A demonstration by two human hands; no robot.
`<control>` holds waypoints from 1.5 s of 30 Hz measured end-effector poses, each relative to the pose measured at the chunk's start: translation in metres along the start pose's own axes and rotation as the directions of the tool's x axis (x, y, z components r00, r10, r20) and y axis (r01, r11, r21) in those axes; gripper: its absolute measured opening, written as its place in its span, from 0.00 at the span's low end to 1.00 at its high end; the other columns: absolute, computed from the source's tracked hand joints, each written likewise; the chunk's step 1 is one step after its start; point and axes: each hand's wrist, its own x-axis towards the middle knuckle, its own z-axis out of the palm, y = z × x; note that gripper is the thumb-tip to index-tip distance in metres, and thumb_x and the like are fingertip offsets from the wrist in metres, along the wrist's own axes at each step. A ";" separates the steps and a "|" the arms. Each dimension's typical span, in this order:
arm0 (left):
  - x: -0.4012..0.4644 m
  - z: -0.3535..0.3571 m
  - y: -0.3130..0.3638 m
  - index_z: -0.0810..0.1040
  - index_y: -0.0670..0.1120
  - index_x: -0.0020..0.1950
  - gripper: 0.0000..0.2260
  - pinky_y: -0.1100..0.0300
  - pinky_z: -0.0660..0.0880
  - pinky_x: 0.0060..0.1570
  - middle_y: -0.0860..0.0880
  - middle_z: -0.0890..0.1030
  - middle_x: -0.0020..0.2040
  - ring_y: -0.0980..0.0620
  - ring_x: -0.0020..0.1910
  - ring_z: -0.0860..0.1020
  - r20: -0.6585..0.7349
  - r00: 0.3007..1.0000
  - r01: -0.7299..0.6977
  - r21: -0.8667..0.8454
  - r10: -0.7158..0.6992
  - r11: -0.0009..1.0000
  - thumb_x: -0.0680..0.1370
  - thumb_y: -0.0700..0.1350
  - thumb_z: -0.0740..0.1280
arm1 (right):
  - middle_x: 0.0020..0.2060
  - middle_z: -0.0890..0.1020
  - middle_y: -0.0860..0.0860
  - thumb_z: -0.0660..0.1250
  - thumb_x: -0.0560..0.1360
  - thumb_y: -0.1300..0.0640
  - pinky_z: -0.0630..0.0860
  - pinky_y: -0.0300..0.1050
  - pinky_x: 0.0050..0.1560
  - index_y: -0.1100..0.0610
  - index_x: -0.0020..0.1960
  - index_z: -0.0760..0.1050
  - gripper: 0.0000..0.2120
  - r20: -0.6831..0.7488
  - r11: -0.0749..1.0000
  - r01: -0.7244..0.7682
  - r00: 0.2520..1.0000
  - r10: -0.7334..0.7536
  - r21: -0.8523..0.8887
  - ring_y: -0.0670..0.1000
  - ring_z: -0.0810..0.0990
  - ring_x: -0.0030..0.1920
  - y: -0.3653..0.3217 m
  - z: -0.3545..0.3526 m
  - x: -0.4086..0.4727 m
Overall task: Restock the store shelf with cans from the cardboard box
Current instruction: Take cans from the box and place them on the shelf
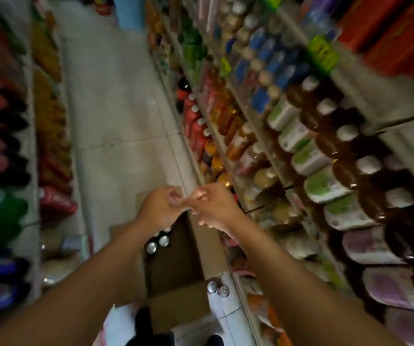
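Cardboard box (176, 258) below, left hand (159, 208), right hand (213, 206), fingers touching

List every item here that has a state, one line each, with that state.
Cardboard box: open, on the floor, mostly emptied.
Cans in box: upright, clustered at the far end.
Two cans outside the box: upright on the floor by the shelf.
Left hand: raised above the box, fingers curled, no can held.
Right hand: touching the left hand, no can held.
Shelf on the right: stocked with bottles; blurred.
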 end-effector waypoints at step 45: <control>-0.001 0.079 -0.137 0.74 0.54 0.63 0.34 0.62 0.79 0.46 0.52 0.80 0.58 0.54 0.55 0.81 -0.154 0.986 -0.137 -0.574 0.058 0.807 0.60 0.43 0.83 | 0.26 0.77 0.52 0.71 0.74 0.52 0.60 0.35 0.19 0.57 0.43 0.76 0.09 0.216 0.867 -0.035 0.973 -0.084 0.496 0.50 0.69 0.22 0.111 0.077 0.090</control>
